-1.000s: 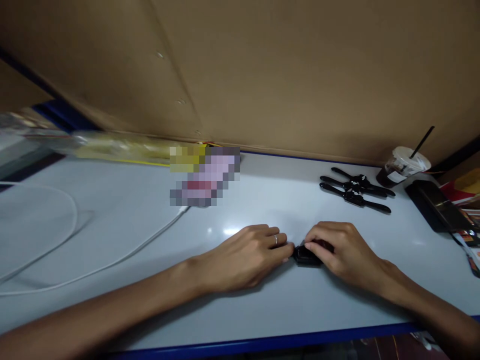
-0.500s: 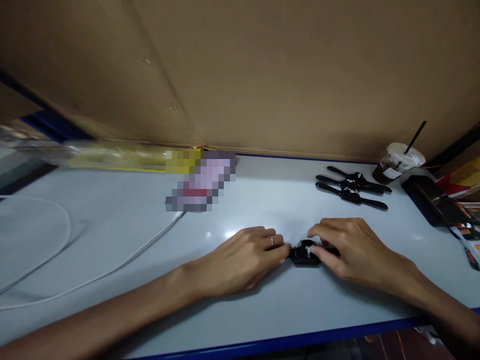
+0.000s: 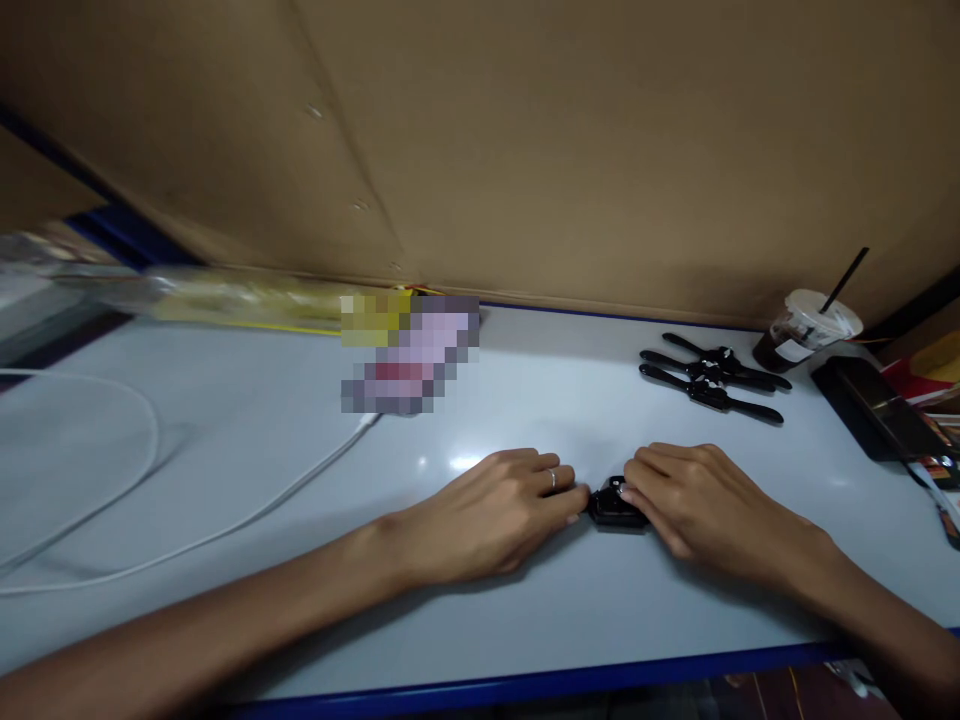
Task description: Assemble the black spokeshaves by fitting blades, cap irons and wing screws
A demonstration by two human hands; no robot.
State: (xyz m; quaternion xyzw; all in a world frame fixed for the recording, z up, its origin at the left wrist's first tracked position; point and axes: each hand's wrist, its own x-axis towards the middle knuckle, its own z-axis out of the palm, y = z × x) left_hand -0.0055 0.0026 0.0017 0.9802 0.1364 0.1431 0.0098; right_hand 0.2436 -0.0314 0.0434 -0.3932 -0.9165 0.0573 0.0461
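Note:
A small black part [image 3: 611,503] lies on the white table [image 3: 525,410] between my two hands. My left hand [image 3: 501,510], with a ring on one finger, rests palm down and its fingertips pinch the part's left end. My right hand [image 3: 694,498] lies over the part's right side, fingers curled onto it and hiding that end. Both forearms reach in from the near edge.
Two long black handled pieces [image 3: 709,378] lie at the back right, beside a plastic cup with a straw [image 3: 806,326] and a dark flat box [image 3: 870,405]. A white cable [image 3: 187,525] loops across the left. Brown cardboard [image 3: 525,150] walls the back.
My right hand has slid back over the black part, covering the small bright spot seen on it half a second ago. My left hand has hardly moved.

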